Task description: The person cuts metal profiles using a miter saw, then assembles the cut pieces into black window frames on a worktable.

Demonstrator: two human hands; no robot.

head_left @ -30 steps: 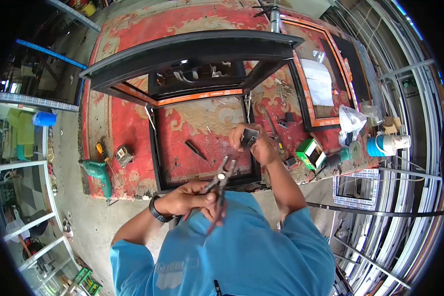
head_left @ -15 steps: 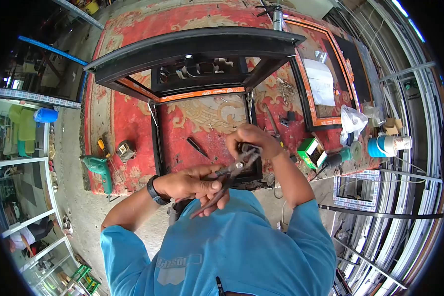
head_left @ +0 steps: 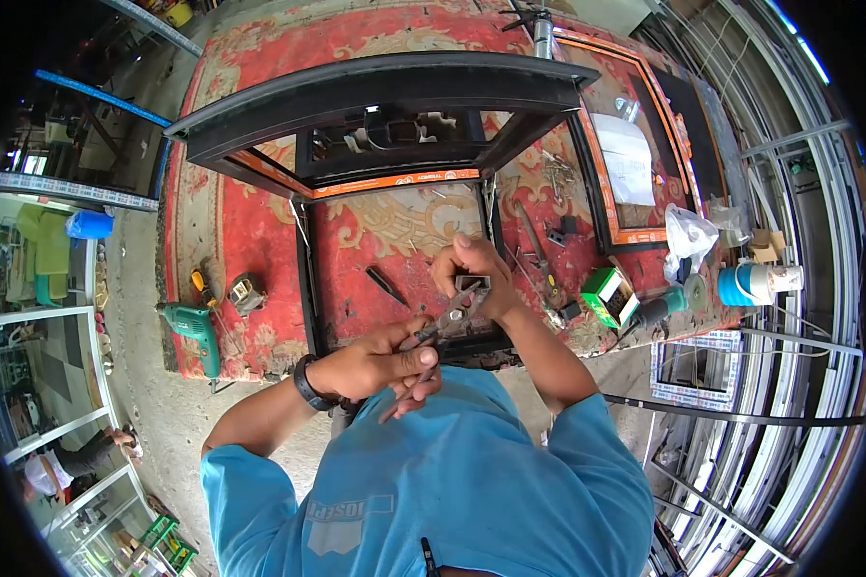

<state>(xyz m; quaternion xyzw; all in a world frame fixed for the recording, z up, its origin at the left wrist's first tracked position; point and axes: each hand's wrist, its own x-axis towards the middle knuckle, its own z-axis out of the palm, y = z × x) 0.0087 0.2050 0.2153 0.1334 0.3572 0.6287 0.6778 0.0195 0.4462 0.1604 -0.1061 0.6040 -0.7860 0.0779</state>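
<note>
My left hand [head_left: 380, 361] is wrapped round the handles of a pair of pliers [head_left: 454, 314], whose jaws point up and right. My right hand [head_left: 479, 274] holds a small dark profile piece [head_left: 471, 284], with the pliers' jaws at its edge. Both hands are close together over the near edge of the carpeted table [head_left: 250, 337]. Beyond them stands a black frame [head_left: 385, 87] with orange tape along its lower inner edge. A short black strip [head_left: 385, 287] lies on the carpet left of my right hand.
A green drill [head_left: 194, 337] and a tape measure [head_left: 245, 294] lie at the left. To the right are a screwdriver [head_left: 534, 240], a green box [head_left: 609, 296], a grinder [head_left: 662, 306] and an orange-taped frame [head_left: 635, 236]. A person [head_left: 53, 471] shows at the lower left.
Both hands have shifted slightly; the right wrist has turned and moved left, and the profile piece shows more clearly. At the lower left, the person has come further into view.
</note>
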